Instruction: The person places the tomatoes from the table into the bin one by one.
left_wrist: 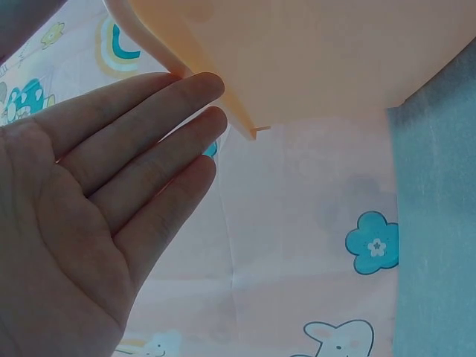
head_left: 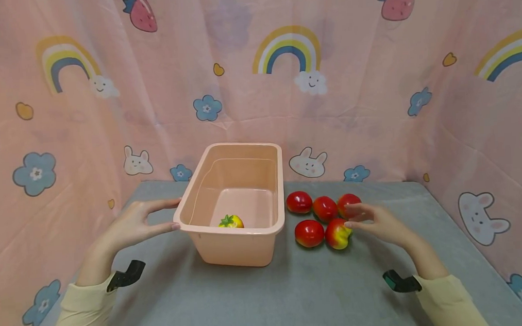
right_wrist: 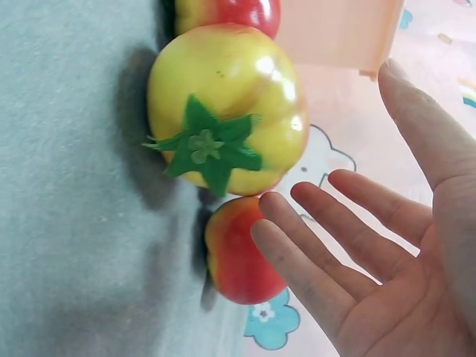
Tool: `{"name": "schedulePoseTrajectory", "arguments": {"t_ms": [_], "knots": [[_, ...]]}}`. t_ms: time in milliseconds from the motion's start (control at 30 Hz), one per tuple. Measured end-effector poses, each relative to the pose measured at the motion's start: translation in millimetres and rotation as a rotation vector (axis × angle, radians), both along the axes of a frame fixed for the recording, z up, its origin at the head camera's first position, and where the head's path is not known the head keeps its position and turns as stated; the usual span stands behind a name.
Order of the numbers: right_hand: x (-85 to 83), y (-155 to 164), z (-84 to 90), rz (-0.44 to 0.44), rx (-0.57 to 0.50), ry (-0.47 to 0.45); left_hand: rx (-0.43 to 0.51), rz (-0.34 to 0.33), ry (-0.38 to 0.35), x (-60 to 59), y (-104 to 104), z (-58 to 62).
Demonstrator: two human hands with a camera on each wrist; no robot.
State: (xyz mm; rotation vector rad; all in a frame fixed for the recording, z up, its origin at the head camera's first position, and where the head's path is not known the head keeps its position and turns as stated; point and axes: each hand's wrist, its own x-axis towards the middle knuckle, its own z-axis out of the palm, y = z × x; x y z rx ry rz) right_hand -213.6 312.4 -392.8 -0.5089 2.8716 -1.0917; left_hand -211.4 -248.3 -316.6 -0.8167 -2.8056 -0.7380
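A peach-coloured plastic bin stands on the table, with one red-and-yellow tomato with a green star-shaped calyx inside near its front wall. At the bin's left rim is my left hand, its fingers straight and its fingertips right at the edge. My right hand hovers at the right side of a group of several glossy tomatoes. Its spread fingers overlap the back right tomato and come close to the front right tomato. In the right wrist view, a yellow tomato shows its green calyx, with nothing in the palm.
Further tomatoes lie between the bin and my right hand. A grey cloth covers the table. Pink printed curtains hang behind and on both sides, close to the table's edges.
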Motion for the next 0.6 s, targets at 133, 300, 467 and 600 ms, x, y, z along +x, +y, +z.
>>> {"name": "schedulePoseTrajectory", "arguments": {"t_ms": [133,300,467,600], "knots": [[1.1,1.4,-5.1,0.003,-0.015,-0.012,0.005,-0.001,-0.003,0.1,-0.3,-0.1],[0.8,2.1,-10.9,0.002,-0.033,-0.049,0.011,-0.004,-0.008,0.2,-0.2,-0.2],[2.3,1.4,-15.9,-0.005,-0.009,-0.072,0.005,0.001,-0.013,0.4,-0.5,0.0],[3.7,0.0,-20.5,0.003,0.017,-0.060,0.004,0.000,-0.018,-0.3,-1.0,-0.2]]}}
